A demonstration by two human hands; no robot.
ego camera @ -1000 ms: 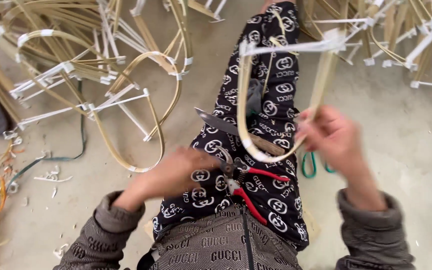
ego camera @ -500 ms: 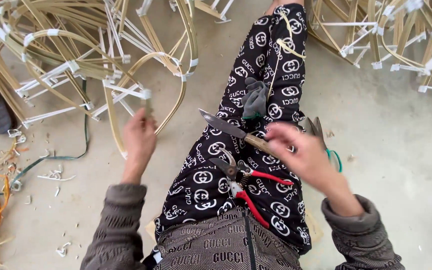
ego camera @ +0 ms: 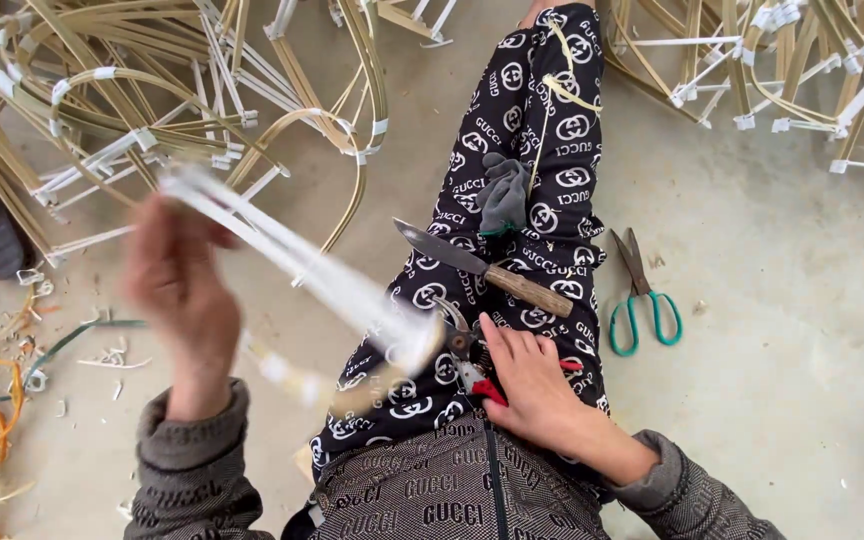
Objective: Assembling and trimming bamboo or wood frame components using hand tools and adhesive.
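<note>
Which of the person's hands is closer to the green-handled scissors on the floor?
Right. The right hand rests on the lap at the red-handled pliers, just left of the green-handled scissors. The left hand is far across the frame, gripping a blurred bamboo strip.

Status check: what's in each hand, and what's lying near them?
Left hand grips a blurred bundle of pale strips. Right hand rests on red-handled pliers on the lap. Knife lies across the leg; green-handled scissors on the floor beside it.

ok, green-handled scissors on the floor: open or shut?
Shut. The green-handled scissors lie flat on the concrete floor, blades together, the two handle loops side by side.
</note>
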